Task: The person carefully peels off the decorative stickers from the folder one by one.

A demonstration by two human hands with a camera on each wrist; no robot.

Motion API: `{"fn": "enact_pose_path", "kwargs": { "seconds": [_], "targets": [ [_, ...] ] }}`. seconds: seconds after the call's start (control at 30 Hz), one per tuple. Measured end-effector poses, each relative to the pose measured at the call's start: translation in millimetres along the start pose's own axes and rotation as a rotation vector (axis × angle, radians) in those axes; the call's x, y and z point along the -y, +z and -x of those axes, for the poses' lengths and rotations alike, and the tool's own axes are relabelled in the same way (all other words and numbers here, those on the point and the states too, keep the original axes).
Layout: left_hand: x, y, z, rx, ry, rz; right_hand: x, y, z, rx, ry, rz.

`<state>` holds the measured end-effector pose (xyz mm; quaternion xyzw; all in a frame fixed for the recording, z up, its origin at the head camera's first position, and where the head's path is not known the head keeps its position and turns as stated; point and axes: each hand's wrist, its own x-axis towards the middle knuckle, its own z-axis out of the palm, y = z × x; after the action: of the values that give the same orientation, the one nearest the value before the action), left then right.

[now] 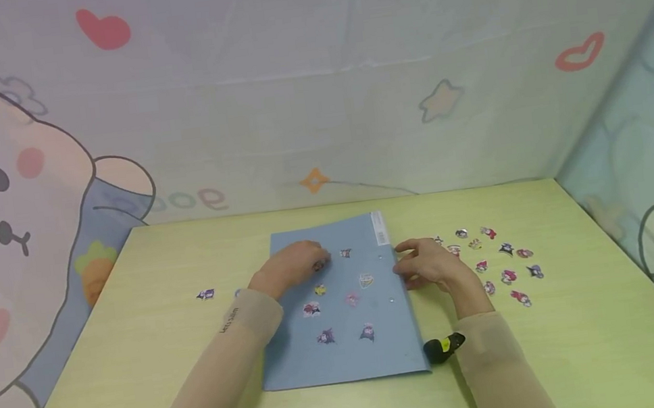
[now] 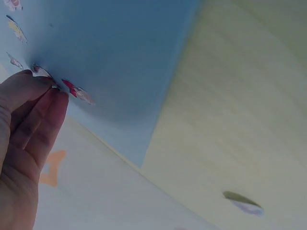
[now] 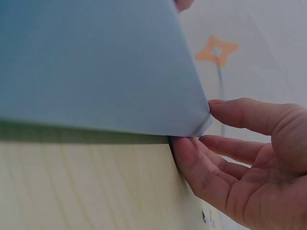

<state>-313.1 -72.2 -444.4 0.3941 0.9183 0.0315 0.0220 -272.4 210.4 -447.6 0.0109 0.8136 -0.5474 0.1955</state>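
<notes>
A blue folder (image 1: 346,358) lies on the table with several small cartoon stickers on its face. Over its upper left part, my left hand (image 1: 297,263) pinches a sticker (image 2: 42,72) between thumb and fingertips, low against the folder. Just beside those fingertips, a red and white sticker (image 2: 76,91) is on the blue surface. My right hand (image 1: 429,261) grips the folder's right edge, thumb above and fingers beneath, and that edge is lifted off the table in the right wrist view. A white label (image 1: 380,228) marks the folder's upper right corner.
To the right of the folder, several loose cartoon stickers (image 1: 509,275) are scattered on the pale wooden table (image 1: 578,350). One purple sticker (image 1: 206,294) lies at the left. By the right cuff is a black and yellow object (image 1: 444,347). A printed curtain (image 1: 314,97) hangs behind.
</notes>
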Motion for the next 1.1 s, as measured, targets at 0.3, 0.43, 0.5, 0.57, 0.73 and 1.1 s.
{"fn": "enact_pose_path", "kwargs": {
  "seconds": [0.3, 0.43, 0.5, 0.57, 0.73, 1.1],
  "targets": [
    [3.2, -5.2, 8.0, -0.005, 0.105, -0.131, -0.8, -1.7, -0.8, 0.003, -0.011, -0.011],
    [2.8, -4.7, 7.9, -0.027, 0.106, -0.127, -0.8, -1.1, -0.9, 0.003, -0.001, -0.02],
    [2.5, -4.3, 7.0, -0.039, 0.111, -0.128, -1.0, -0.8, -0.7, 0.005, 0.001, -0.023],
    [2.1, -4.0, 6.0, -0.051, 0.116, -0.127, -1.0, -0.8, -0.6, 0.008, -0.001, -0.026],
    [1.2, -3.2, 6.5, -0.053, 0.098, -0.092, -0.3, 0.3, -0.9, 0.011, -0.001, -0.026],
    [2.3, 1.3, 7.6, -0.077, 0.059, -0.047, -1.2, -1.0, -0.9, 0.004, -0.005, -0.025]
  ]
}}
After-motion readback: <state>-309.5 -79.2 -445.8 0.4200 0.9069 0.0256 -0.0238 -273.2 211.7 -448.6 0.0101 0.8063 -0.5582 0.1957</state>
